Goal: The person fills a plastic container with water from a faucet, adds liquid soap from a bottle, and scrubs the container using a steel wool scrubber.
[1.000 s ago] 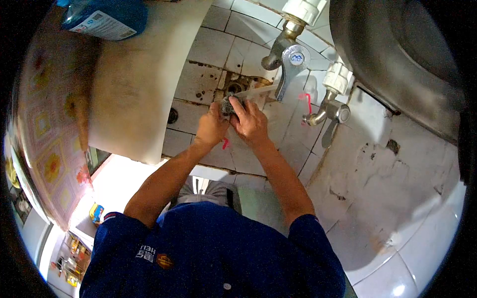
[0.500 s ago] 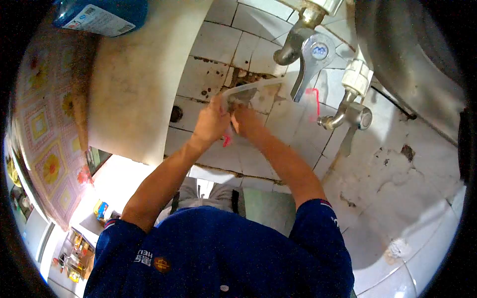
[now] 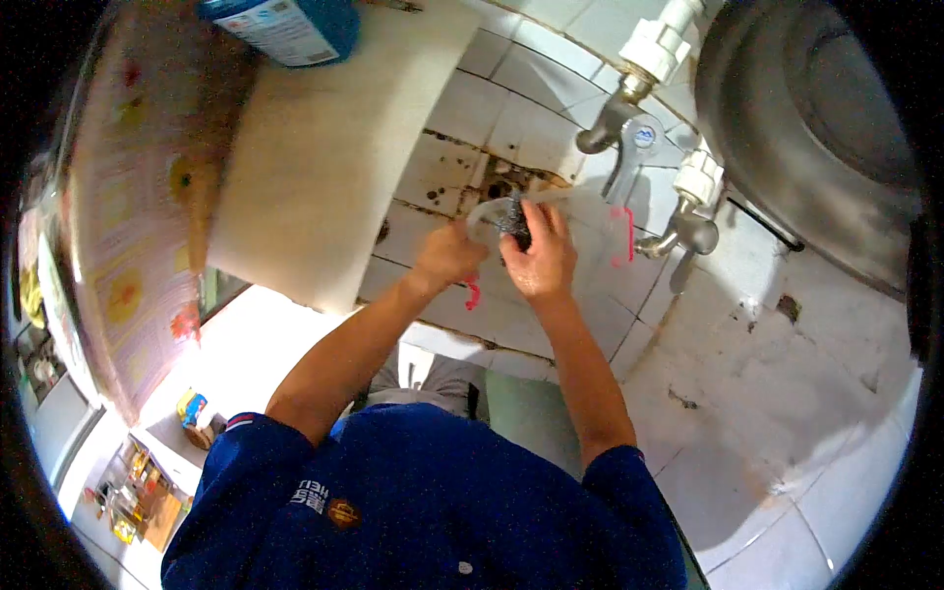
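Observation:
My left hand [image 3: 450, 258] is closed on the near-left edge of a translucent plastic container [image 3: 594, 218], which has a pink clip or handle on each of two sides. In my right hand [image 3: 543, 258] is a dark, shiny scrubber [image 3: 515, 226] that looks like steel wool, pinched between thumb and fingers. It is over or just inside the container's left end; whether it touches the plastic I cannot tell. Both hands are above the tiled sink floor, and the container's outline blends into the white tiles.
Two metal taps [image 3: 639, 138] [image 3: 691, 234] stick out on the right of the sink. Beyond them a large metal pan [image 3: 757, 147] stands against the wall. On the left is a pale counter slab [image 3: 324, 167] with a blue bottle [image 3: 295, 29]. Dark, stained tiles [image 3: 501, 182] lie behind the hands.
My right hand has moved right, away from my left, and the scrubber now shows in it. The head view has shifted, so the taps, pan and counter appear displaced.

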Tool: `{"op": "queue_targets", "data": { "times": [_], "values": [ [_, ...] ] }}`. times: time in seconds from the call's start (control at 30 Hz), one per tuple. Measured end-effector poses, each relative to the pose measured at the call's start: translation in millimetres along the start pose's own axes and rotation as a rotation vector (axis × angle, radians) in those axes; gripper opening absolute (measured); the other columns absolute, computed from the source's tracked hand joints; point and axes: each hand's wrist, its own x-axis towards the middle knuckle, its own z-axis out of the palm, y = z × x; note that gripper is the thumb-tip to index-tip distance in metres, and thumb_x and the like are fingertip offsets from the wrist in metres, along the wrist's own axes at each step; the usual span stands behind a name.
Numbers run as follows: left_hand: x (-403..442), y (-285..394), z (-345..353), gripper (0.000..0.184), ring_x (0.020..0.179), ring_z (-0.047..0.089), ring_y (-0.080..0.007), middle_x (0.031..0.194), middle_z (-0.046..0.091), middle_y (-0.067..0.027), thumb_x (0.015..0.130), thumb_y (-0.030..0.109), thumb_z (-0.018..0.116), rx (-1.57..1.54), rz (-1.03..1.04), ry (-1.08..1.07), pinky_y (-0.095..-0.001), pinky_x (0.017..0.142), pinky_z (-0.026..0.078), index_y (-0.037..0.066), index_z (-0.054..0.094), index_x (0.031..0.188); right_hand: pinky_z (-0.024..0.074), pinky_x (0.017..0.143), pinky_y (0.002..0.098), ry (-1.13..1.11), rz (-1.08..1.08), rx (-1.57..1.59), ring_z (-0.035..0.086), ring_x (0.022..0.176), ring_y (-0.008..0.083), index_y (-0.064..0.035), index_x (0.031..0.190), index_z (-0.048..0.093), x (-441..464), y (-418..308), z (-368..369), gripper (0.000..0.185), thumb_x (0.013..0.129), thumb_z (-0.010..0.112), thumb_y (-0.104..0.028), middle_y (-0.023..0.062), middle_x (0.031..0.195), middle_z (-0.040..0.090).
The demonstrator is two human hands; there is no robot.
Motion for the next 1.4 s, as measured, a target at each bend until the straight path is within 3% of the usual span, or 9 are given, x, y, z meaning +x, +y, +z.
{"op": "queue_targets", "data": {
  "times": [0.17,0.23,0.37,0.43,0.77,0.93,1.13,1.33,1.4],
  "values": [
    [-37,35,-31,0.039,0.077,0.069,-0.0365,0.082,0.067,-0.0263,0.074,0.019,0.062,0.130,-0.031,-0.027,-0.0437,0.070,0.055,0.000,0.061,0.108,0.0503,0.081,0.0468,0.021,0.009,0.001,0.058,0.098,0.0382,-0.0025,0.121,0.058,-2,-37,-38,0.054,0.072,0.070,-0.020,0.0163,0.108,0.059],
    [-54,39,-41,0.032,0.067,0.070,-0.0311,0.069,0.067,-0.0205,0.078,0.024,0.062,0.301,0.122,0.128,-0.0420,0.066,0.055,-0.005,0.062,0.091,0.0502,0.081,0.0467,0.029,-0.023,0.003,0.059,0.098,0.0383,-0.0023,0.121,0.058,-8,-47,-52,0.054,0.071,0.071,-0.020,0.0164,0.107,0.059],
    [-78,46,-75,0.033,0.068,0.069,-0.0304,0.072,0.067,-0.0210,0.077,0.024,0.064,0.330,0.227,0.060,-0.0416,0.064,0.055,-0.005,0.062,0.092,0.0498,0.084,0.0454,0.002,-0.044,0.005,0.059,0.098,0.0378,-0.0021,0.120,0.058,-16,-80,-75,0.052,0.072,0.071,-0.018,0.0170,0.107,0.060],
    [-104,67,-94,0.034,0.067,0.069,-0.0306,0.078,0.068,-0.0230,0.076,0.020,0.062,0.315,0.140,0.056,-0.0403,0.068,0.055,-0.003,0.063,0.101,0.0497,0.084,0.0451,0.015,-0.046,0.017,0.059,0.098,0.0376,-0.0021,0.119,0.058,-21,-94,-82,0.051,0.072,0.070,-0.018,0.0170,0.107,0.060],
    [-152,65,-155,0.030,0.057,0.065,-0.0194,0.071,0.066,-0.0134,0.077,0.019,0.066,-0.108,0.146,-0.039,-0.0356,0.054,0.052,-0.006,0.065,0.093,0.0489,0.079,0.0467,0.099,-0.159,0.040,0.058,0.093,0.0389,-0.0014,0.118,0.059,-29,-165,-86,0.047,0.075,0.070,-0.018,0.0164,0.099,0.058],
    [-180,72,-197,0.024,0.055,0.062,-0.0182,0.068,0.065,-0.0124,0.075,0.021,0.068,0.170,0.075,0.143,-0.0365,0.048,0.047,-0.003,0.064,0.078,0.0489,0.079,0.0475,0.095,-0.194,0.024,0.058,0.094,0.0380,-0.0010,0.118,0.058,-23,-185,-84,0.048,0.075,0.070,-0.021,0.0163,0.101,0.058],
    [-206,56,-239,0.014,0.054,0.058,-0.0152,0.062,0.060,-0.0068,0.075,0.017,0.067,-0.052,0.061,0.219,-0.0328,0.048,0.044,0.003,0.064,0.075,0.0472,0.088,0.0431,0.093,-0.263,-0.103,0.056,0.105,0.0338,-0.0020,0.121,0.059,5,-196,-78,0.049,0.077,0.069,-0.022,0.0140,0.108,0.060],
    [-226,45,-263,0.020,0.059,0.060,-0.0183,0.068,0.063,-0.0086,0.074,0.011,0.065,-0.061,0.189,0.348,-0.0335,0.054,0.047,-0.003,0.065,0.089,0.0480,0.090,0.0437,-0.334,-0.410,-0.470,0.057,0.108,0.0349,-0.0001,0.112,0.058,29,-217,-53,0.038,0.078,0.069,-0.013,0.0159,0.110,0.061],
    [-219,32,-272,0.021,0.064,0.061,-0.0193,0.072,0.064,-0.0089,0.074,0.010,0.064,-0.013,0.302,0.474,-0.0338,0.059,0.048,-0.003,0.065,0.090,0.0497,0.088,0.0445,-0.332,-0.445,-0.528,0.059,0.105,0.0345,0.0002,0.108,0.059,38,-226,-37,0.033,0.080,0.066,-0.014,0.0165,0.108,0.061]
  ]
}}
